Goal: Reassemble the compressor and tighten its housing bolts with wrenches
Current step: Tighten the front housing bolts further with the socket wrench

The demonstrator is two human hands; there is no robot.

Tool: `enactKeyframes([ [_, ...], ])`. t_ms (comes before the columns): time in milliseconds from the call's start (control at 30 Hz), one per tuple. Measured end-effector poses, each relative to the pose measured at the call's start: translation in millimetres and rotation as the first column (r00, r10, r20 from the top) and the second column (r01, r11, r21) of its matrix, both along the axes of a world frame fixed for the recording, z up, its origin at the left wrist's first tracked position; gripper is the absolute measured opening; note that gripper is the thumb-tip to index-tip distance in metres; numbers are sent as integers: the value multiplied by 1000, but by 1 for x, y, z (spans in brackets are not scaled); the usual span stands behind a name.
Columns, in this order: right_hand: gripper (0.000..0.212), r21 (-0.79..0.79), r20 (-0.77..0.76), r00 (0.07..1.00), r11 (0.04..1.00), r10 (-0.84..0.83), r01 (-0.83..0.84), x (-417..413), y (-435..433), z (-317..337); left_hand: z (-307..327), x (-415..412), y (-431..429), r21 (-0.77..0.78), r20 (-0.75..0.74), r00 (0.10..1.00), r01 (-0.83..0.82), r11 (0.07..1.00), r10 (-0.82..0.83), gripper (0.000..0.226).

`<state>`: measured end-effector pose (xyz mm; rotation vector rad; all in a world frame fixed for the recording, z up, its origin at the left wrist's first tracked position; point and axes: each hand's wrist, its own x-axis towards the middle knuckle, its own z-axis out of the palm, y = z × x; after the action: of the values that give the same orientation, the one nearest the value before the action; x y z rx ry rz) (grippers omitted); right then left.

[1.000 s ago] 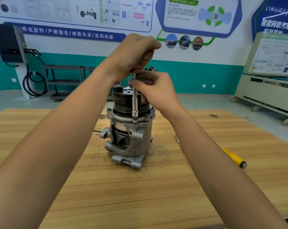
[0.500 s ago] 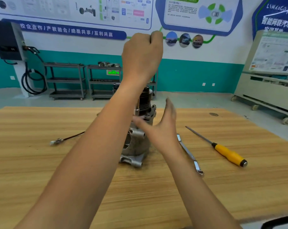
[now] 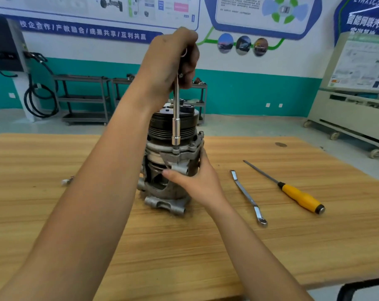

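Note:
The grey metal compressor [image 3: 162, 193] stands upright on the wooden table [image 3: 184, 253], black pulley on top. A long chrome socket wrench [image 3: 176, 120] stands vertically, its socket seated on a bolt at the front of the housing flange. My left hand [image 3: 170, 59] grips the wrench's top handle above the compressor. My right hand [image 3: 200, 183] holds the housing's right side, with the thumb across the front and the fingers round the side.
A flat ring spanner [image 3: 247, 196] and a yellow-handled screwdriver [image 3: 299, 196] lie on the table right of the compressor. A small white connector [image 3: 66, 181] lies to the left. Metal shelf carts [image 3: 84, 98] and a wheeled cabinet [image 3: 347, 118] stand beyond the table.
My right hand left the wrench shaft, swung out open, and now holds the housing. My left hand lifted the wrench and set its socket on a front flange bolt.

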<state>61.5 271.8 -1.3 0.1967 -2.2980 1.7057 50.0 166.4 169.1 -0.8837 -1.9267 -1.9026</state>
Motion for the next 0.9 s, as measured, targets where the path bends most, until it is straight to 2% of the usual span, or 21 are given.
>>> enactKeyframes([
  [33, 78, 2, 3, 1000, 1000, 2, -2, 1, -1, 1, 0, 5, 2, -67, -45, 987, -158, 985, 155, 45],
  [100, 82, 2, 4, 1000, 1000, 0, 0, 4, -2, 2, 1, 12, 4, -179, -118, 911, -410, 894, 395, 40],
  [167, 87, 1, -5, 1000, 1000, -9, 9, 5, -4, 3, 2, 15, 6, -207, -115, 849, -528, 824, 516, 36],
  [233, 88, -3, -5, 1000, 1000, -18, 18, 5, -8, 6, 0, 19, 12, -175, -76, 831, -555, 813, 551, 32],
  [300, 90, -13, 5, 999, 999, -35, 35, 3, -12, 9, -1, 22, 19, -73, 4, 863, -503, 861, 505, 27],
  [400, 87, -23, 17, 998, 998, -54, 55, -1, -17, 11, 1, 25, 26, 181, 188, 916, -387, 904, 354, 30],
  [500, 80, -35, 22, 999, 998, -43, 44, -2, -15, 11, 0, 25, 31, 295, 184, 929, -364, 883, 321, 37],
  [633, 75, -44, 11, 1000, 999, -29, 29, -5, -12, 8, -5, 14, 25, 295, 105, 962, -272, 916, 252, 46],
  [800, 67, -62, 35, 999, 998, 28, -25, -9, -1, 9, -6, 3, 21, 166, 70, 994, -90, 982, 79, 54],
  [900, 66, -62, 58, 995, 995, 76, -73, -14, 10, 11, -6, -3, 23, 122, 47, 999, -16, 992, 10, 45],
])
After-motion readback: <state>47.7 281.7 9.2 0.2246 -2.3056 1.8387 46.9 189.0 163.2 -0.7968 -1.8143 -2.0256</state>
